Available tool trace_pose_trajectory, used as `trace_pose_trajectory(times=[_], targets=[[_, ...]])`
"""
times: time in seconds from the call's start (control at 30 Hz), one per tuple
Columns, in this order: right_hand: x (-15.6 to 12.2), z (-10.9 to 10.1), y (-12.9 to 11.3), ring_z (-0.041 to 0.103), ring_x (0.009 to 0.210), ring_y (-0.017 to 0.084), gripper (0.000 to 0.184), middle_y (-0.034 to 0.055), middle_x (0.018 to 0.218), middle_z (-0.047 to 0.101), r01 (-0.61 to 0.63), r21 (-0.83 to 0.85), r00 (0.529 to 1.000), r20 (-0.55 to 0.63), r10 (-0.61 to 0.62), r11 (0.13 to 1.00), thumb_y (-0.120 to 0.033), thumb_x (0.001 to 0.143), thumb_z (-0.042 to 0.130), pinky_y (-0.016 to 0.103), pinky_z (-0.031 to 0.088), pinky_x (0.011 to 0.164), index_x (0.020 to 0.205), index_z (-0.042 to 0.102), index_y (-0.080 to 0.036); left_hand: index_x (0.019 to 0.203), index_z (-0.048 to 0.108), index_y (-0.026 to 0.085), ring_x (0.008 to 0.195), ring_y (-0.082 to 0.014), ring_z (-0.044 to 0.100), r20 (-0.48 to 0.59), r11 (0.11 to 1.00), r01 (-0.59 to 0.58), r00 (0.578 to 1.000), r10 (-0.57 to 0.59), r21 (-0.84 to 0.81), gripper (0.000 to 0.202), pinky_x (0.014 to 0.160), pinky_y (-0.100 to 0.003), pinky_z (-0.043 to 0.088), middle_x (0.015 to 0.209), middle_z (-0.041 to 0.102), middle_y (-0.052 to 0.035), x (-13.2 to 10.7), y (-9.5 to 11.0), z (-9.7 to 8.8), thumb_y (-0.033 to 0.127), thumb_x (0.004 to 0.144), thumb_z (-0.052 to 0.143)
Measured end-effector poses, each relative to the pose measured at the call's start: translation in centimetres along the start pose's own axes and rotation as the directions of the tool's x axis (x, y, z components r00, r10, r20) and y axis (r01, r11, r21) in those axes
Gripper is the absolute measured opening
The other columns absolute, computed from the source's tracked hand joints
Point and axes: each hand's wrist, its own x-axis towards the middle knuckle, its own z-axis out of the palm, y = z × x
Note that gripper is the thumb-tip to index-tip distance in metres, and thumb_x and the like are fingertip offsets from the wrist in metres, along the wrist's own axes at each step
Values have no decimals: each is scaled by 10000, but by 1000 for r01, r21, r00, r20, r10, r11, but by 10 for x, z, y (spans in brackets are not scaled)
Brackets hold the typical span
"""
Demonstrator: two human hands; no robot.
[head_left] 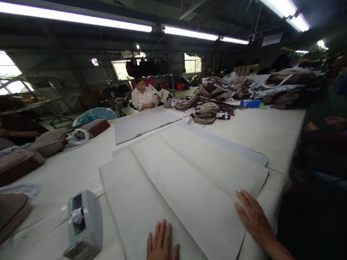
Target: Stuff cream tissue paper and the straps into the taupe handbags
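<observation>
Large off-white paper sheets (190, 183) lie overlapping on the table, with fold lines or edges running lengthwise. My left hand (160, 247) lies flat on the near part of the paper, fingers stretched out. At the right edge of the sheets, my right hand (253, 216) rests with its fingers spread over the paper. Neither hand holds anything. A grey tape dispenser (85, 227) stands on the table to the left of my left hand.
Brown bags (16, 163) line the table's left side. More bags (209, 94) are heaped at the back, near a blue item (250, 103). A grey sheet (144, 123) lies farther off. A person (144, 96) sits beyond the table; others are at both sides.
</observation>
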Motion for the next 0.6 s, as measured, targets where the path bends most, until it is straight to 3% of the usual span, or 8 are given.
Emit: trace_pose_trajectory(times=[0.13,0.37,0.6], targets=[[0,-1,-2,447,1194,282,465,175,1263,488,-24,14,1000,-10,25,1000,-408,911,361,475,412,984,1262,448,-116,1273,508,196,1237,-257,434,18,1000,-2,1000,2,-2,431,989,-470,354,1331,498,-96,2,1,-4,246,857,405],[-1,-2,0,477,1167,263,423,159,1222,527,-22,-68,998,60,26,997,-381,910,354,458,434,978,1202,501,-114,1405,302,208,1214,-297,455,11,994,42,999,-41,-103,574,970,-538,360,1330,492,-120,-3,5,6,228,842,411],[-6,0,12,508,1142,273,409,146,1220,525,8,-120,995,101,4,993,-375,893,365,462,453,959,1212,481,-146,1188,595,223,1161,-323,509,69,958,198,980,-187,-209,443,934,-570,411,1269,545,-117,-4,18,12,244,756,498]])
